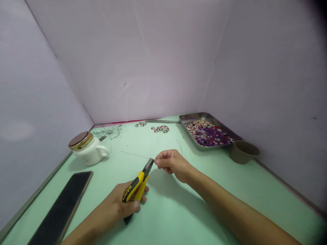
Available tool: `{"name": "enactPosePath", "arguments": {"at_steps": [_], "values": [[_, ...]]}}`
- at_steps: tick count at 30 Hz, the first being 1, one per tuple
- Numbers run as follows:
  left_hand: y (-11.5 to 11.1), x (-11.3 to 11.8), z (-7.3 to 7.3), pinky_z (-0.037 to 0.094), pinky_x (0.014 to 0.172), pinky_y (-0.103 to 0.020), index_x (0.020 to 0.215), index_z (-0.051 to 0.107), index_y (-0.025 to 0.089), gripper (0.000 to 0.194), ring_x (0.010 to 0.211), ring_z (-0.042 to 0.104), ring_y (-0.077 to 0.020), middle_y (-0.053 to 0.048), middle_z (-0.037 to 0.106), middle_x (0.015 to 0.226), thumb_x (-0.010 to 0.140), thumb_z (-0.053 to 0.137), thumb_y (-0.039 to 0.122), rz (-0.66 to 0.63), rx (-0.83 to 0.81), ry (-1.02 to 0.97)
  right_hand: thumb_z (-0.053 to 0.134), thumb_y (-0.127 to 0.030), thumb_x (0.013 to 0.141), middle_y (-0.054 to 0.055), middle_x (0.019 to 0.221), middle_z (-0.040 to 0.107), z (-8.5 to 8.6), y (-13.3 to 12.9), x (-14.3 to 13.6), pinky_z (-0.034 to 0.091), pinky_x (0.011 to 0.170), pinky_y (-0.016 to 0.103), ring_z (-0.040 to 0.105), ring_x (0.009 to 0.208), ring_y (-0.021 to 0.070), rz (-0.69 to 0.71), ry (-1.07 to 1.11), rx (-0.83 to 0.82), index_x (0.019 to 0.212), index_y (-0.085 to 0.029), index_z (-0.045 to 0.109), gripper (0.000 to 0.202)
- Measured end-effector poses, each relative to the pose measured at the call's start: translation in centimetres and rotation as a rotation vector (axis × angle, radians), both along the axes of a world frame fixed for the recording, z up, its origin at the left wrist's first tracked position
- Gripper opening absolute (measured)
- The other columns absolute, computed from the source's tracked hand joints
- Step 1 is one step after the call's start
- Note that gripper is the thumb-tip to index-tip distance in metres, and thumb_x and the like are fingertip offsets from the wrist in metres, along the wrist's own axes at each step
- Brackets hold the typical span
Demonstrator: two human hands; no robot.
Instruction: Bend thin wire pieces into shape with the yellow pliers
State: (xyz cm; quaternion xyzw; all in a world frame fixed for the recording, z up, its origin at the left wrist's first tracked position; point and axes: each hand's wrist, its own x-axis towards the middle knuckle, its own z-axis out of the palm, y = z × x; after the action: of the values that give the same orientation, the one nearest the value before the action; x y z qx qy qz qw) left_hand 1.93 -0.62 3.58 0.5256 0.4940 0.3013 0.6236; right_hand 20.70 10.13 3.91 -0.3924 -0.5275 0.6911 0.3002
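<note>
Near the middle, the left hand (pixel 119 200) grips yellow-and-black pliers (pixel 140 181), their tip at a thin wire (pixel 135 155) trailing left. Just right of that tip, the right hand (pixel 176 164) seems to pinch the wire's end; a metal tray (pixel 190 118) of beads (pixel 209 133) lies far right.

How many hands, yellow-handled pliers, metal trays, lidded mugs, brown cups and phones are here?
Hands: 2 (left hand, right hand)
Yellow-handled pliers: 1
Metal tray: 1
Lidded mug: 1
Brown cup: 1
Phone: 1
Total: 7
</note>
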Motion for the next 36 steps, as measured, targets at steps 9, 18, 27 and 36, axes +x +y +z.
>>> {"name": "enactPosePath", "arguments": {"at_steps": [9,18,27,36], "values": [[0.1,0.3,0.1,0.040,0.067,-0.029,0.100,0.056,0.015,0.037,0.077,0.051,-0.0189,-0.008,0.060,0.088,0.070,0.060,0.036,0.017,0.010,0.029,0.062,-0.020,0.058,-0.001,0.053,0.052,0.0,-0.1,0.0,0.016,0.040,0.021,0.032,0.042,0.0046,-0.014,0.018,-0.043,0.058,-0.014,0.056,0.008],[-0.1,0.5,-0.2,0.034,0.058,-0.024,0.100,0.052,0.014,0.035,0.066,0.044,-0.0130,-0.005,0.057,0.084,0.071,0.058,0.034,0.030,0.043,0.112,0.061,-0.019,0.058,-0.002,0.051,0.051,-0.4,-0.3,-0.4,0.018,0.039,0.021,0.032,0.040,0.0045,-0.052,0.020,0.003,0.059,-0.015,0.055,0.007],[0.0,0.9,-0.1,0.029,0.052,-0.022,0.092,0.050,0.015,0.026,0.059,0.040,-0.0106,-0.002,0.053,0.076,0.070,0.056,0.030,0.046,0.051,0.150,0.060,-0.018,0.059,-0.003,0.049,0.051,-0.4,-0.4,-0.8,0.019,0.039,0.020,0.032,0.040,0.0043,-0.080,0.013,0.010,0.057,-0.015,0.054,0.007],[-0.2,1.2,0.7,0.032,0.058,-0.023,0.088,0.049,0.015,0.019,0.064,0.041,-0.0122,-0.001,0.053,0.077,0.072,0.053,0.024,0.044,0.070,0.227,0.061,-0.018,0.059,-0.002,0.051,0.052,-0.6,-0.5,-0.8,0.020,0.039,0.021,0.033,0.039,0.0042,-0.111,0.021,-0.003,0.058,-0.015,0.054,0.008]]}}
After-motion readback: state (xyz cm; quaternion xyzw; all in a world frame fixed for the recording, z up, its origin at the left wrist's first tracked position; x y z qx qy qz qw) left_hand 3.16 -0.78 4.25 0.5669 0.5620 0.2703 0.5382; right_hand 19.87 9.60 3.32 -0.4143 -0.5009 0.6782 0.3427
